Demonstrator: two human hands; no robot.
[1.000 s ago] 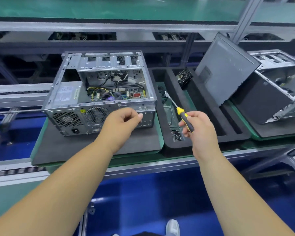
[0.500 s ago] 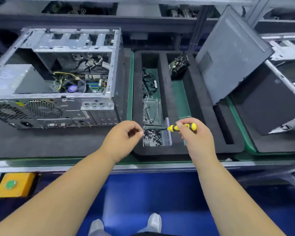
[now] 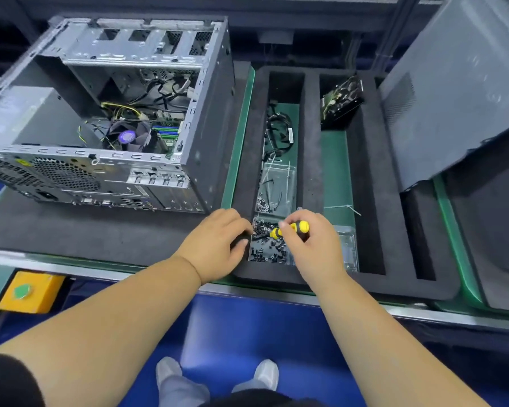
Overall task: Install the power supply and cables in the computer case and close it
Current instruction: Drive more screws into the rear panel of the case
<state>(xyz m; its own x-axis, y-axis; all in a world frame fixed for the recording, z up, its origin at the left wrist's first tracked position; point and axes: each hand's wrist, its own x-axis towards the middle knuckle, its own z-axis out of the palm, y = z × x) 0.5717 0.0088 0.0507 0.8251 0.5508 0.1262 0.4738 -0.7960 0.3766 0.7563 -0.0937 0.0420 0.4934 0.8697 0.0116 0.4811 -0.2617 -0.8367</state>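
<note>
- The computer case (image 3: 115, 113) lies open on a dark foam mat (image 3: 100, 236) at the left of the desk, its rear panel facing near.
- The power supply (image 3: 27, 116) sits inside the case at the left; cables (image 3: 159, 95) and a fan (image 3: 128, 136) show to its right.
- The right hand (image 3: 309, 245) grips a yellow-and-black screwdriver (image 3: 288, 229), whose tip points left over a clear box of black screws (image 3: 266, 245).
- The left hand (image 3: 218, 245) rests at the left edge of that box, fingers curled; whether it pinches a screw cannot be told.
- The box sits at the near end of a black foam tray (image 3: 370, 201), with loose cables (image 3: 276, 127) farther back in the same slot.
- A grey side panel (image 3: 459, 98) leans at the far right.
</note>
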